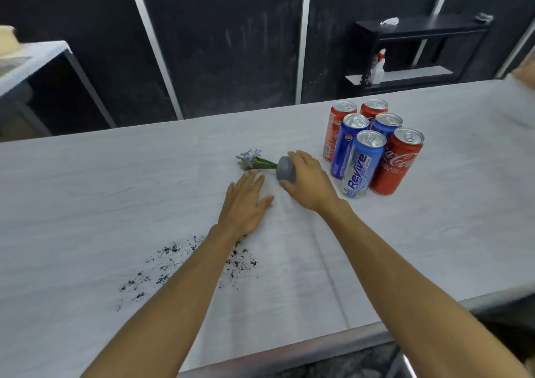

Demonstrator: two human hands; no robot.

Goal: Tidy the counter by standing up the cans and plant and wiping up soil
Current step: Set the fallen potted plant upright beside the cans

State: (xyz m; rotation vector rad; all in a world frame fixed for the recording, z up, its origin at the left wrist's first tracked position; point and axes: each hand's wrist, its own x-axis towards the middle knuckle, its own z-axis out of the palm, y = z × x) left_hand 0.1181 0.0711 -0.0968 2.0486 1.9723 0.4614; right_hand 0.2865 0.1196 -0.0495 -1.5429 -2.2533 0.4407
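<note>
Soil (173,262) lies scattered on the counter (86,189). The left hand (246,204) rests flat, fingers straight, holding nothing. The plant (259,162) lies on its side; the right hand (309,183) curls around its pot (286,170). Six cans (373,146) stand clustered rightmost.

Light-blue can (362,166): "Revive" in blue letters running up its side; the small word beside it is too fine to read. Front red can (396,165): white "Coca-Cola" script, partly hidden. Dark-blue can (346,146): lettering illegible.
</note>
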